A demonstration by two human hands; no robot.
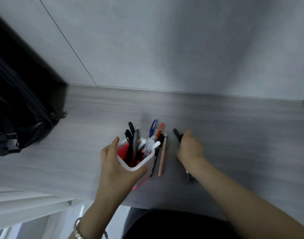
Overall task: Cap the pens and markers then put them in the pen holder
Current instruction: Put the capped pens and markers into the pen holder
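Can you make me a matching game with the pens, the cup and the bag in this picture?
Things:
1. White plastic pen holder with red inside
2. Black marker
3. Peach-coloured pen
4. Black zippered bag

Where:
A. Gripped in the right hand
B. Far left on the grey desk
C. Held by the left hand
D. Lying flat beside the holder

Pairs: 1-C, 2-A, 3-D, 4-B
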